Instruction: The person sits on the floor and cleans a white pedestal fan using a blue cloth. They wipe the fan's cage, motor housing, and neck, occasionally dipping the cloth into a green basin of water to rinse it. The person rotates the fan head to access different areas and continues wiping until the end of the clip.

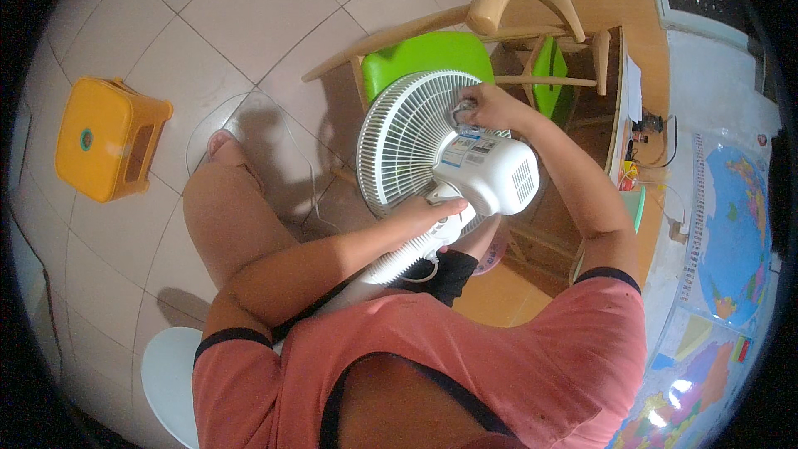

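Across my lap lies a white electric fan, its ribbed grille point(399, 131) facing away from me and its motor housing point(499, 171) turned up. The housing bears a printed label point(471, 149). My left hand point(430, 212) grips the fan's neck point(458, 224) just below the housing, with the thumb along the top. In my right hand point(489, 106) is a crumpled grey cloth point(463, 112), pressed against the back of the grille beside the housing. The far side of the grille is hidden.
A yellow plastic stool point(93, 137) stands on the tiled floor at left. A wooden chair with a green seat point(430, 59) is just beyond the fan. Thin cable point(299, 149) loops over the floor. The wooden desk point(654, 93) and a wall map point(735, 231) are at right.
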Motion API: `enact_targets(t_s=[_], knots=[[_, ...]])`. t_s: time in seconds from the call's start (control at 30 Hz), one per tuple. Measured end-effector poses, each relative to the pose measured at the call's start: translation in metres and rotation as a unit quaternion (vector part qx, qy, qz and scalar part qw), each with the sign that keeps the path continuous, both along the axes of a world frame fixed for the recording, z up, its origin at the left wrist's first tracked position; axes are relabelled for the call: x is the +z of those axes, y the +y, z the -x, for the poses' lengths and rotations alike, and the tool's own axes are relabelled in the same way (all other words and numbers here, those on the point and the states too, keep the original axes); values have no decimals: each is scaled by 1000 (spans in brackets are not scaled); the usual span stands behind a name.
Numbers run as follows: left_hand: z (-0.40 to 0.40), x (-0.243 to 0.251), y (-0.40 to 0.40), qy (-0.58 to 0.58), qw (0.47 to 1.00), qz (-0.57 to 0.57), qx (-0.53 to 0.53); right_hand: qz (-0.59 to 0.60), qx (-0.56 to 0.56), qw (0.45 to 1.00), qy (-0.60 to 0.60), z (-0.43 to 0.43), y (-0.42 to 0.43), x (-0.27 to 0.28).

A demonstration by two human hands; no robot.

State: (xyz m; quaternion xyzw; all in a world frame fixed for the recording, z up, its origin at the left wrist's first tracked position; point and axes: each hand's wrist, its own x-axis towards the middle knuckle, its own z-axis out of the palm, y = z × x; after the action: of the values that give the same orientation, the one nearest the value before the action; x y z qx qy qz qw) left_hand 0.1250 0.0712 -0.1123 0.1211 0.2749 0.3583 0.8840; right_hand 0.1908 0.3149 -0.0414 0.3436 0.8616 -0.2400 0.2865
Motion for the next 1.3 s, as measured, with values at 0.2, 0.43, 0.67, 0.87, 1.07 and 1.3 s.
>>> enact_targets(t_s=[0.2,0.43,0.67,0.87,1.07,1.3], knots=[[-1,1,1,10,1000,6,5,-91,-6,995,33,15,8,-15],[1,1,0,9,1000,6,-9,-96,-27,995,10,17,12,-18],[-5,-6,0,18,1000,10,0,-75,2,997,15,17,14,-19],[-2,-3,-1,8,1000,-6,14,-151,-36,982,112,27,16,-25],[0,-1,0,8,1000,13,-6,-10,-17,998,-54,9,4,-12],[-7,-6,2,1,1000,-1,8,-147,-4,974,171,30,16,-12]])
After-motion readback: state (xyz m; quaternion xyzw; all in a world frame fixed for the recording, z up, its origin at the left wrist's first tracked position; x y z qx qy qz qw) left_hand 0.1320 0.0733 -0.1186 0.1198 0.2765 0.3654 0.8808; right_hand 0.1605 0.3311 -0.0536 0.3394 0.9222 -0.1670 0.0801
